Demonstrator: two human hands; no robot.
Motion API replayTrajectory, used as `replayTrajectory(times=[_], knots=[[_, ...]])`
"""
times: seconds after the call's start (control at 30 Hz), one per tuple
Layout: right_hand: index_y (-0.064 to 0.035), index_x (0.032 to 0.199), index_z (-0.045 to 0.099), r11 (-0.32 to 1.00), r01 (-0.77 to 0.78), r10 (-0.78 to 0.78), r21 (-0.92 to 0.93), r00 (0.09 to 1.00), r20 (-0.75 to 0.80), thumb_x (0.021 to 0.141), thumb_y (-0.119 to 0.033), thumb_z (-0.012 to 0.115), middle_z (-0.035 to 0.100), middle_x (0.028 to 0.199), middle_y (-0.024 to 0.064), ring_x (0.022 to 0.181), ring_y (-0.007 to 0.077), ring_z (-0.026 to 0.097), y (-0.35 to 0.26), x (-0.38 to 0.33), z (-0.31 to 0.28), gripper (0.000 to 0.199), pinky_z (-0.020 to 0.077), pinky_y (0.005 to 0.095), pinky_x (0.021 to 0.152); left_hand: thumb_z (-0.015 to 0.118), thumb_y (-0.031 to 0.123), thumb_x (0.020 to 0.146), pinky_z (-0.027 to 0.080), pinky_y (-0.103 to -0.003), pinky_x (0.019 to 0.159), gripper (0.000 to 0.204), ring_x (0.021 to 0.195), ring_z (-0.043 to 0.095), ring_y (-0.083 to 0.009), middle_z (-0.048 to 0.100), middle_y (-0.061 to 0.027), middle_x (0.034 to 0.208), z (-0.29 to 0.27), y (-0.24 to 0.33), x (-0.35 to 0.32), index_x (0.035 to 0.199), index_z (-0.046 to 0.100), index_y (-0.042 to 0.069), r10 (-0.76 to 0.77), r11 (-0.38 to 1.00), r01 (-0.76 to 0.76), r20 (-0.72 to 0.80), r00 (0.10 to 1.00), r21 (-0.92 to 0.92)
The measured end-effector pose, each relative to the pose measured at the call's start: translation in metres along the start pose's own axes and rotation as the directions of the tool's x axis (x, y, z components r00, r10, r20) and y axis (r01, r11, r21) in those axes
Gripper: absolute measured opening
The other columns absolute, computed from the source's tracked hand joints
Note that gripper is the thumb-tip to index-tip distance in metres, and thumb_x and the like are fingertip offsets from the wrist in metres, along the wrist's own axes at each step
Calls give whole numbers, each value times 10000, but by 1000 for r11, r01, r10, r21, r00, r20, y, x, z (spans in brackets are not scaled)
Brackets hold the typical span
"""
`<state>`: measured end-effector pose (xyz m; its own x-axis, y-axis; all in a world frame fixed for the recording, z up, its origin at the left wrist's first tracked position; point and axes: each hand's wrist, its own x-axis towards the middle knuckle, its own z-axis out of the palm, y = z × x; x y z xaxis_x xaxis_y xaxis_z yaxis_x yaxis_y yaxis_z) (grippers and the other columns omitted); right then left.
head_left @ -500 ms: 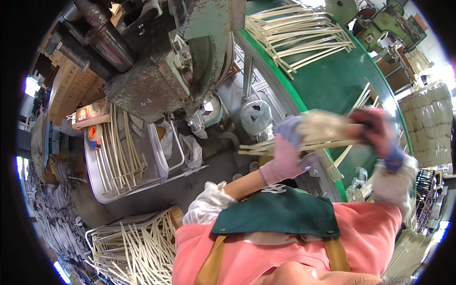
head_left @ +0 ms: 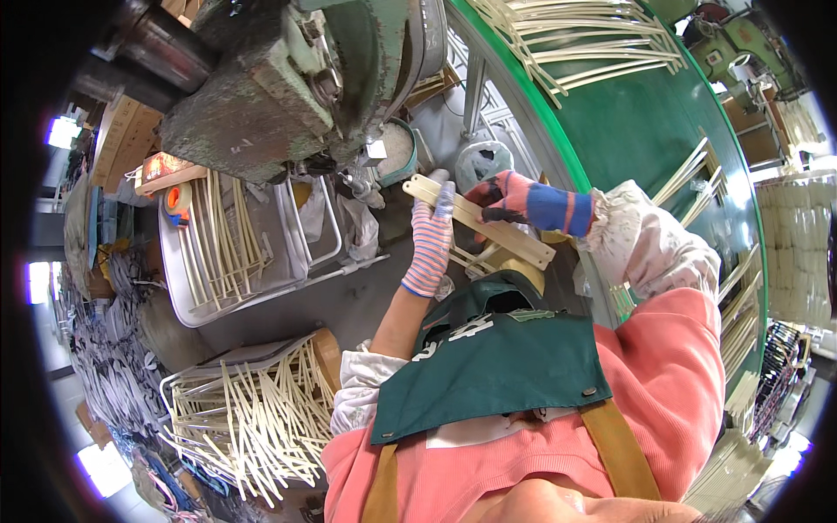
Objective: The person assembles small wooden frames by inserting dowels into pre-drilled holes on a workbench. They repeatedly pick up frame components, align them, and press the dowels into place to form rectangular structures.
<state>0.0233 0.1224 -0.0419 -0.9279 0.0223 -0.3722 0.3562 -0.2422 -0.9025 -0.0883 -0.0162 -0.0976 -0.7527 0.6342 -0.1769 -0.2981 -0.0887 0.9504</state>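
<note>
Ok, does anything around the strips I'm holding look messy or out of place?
Mostly the wire basket at lower left: its pale strips lie criss-crossed and poke over the rim. Those in the metal tray lie parallel. The strip in both hands looks intact.

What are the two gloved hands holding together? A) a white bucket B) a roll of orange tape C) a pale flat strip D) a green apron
C: the left hand and right hand both grip a pale flat strip between them.
</note>
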Motion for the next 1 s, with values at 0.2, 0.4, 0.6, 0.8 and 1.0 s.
replayTrajectory(times=[0.2, 0.4, 0.6, 0.8, 1.0], knots=[[-25, 993, 631, 884, -23, 25, -466, 1000, -2, 679, -93, 693, 659, 760, 97, 695, 148, 650, 9, 28, 9, 328, 511, 306, 624, 681, 558, 685, 318, -483, 962, 854, 1093, 454, -384, 491, -207, 1182, -26, 59, -7, 1262, 409, -11, 560, 150, -569, 404, 723, 809], [-81, 1103, 560, 322, 455, -57, -831, 885, 462, 635, -109, 664, 594, 1073, 145, 892, 330, 603, 4, 40, 48, 480, 489, 386, 803, 544, 568, 839, 362, -298, 987, 647, 1107, 515, -196, 572, -50, 1124, -55, 73, -3, 1207, 502, 38, -321, 946, 113, 824, 467, 304], [-33, 1066, 589, -176, 453, -885, -874, 317, 342, 749, -79, 584, 592, 1057, 155, 930, 305, 585, -20, 20, 0, 321, 485, 355, 779, 592, 511, 836, 478, -278, 556, 661, 542, 533, -136, 548, -44, 705, -83, 76, -23, 1276, 417, 50, -423, 903, 377, 586, 691, 207], [-24, 1140, 541, 767, -456, -422, -452, 172, -890, 810, -225, 593, 582, 1132, 210, 1116, 332, 519, 209, 51, -96, 391, 444, 442, 884, 569, 375, 891, 434, -276, 405, 629, 316, 404, -110, 441, -22, 452, -109, 177, -102, 1345, 318, 19, -391, 919, 328, 395, 831, 218], [-80, 927, 562, 832, -555, 353, 10, 516, -780, 818, -372, 568, 570, 880, 129, 842, 289, 535, 448, 92, -77, 311, 437, 421, 679, 445, 258, 962, 383, -265, 281, 357, 238, 362, -113, 398, 2, 350, -151, 230, -161, 1232, 487, 30, -45, 995, 67, 270, 962, -73]])
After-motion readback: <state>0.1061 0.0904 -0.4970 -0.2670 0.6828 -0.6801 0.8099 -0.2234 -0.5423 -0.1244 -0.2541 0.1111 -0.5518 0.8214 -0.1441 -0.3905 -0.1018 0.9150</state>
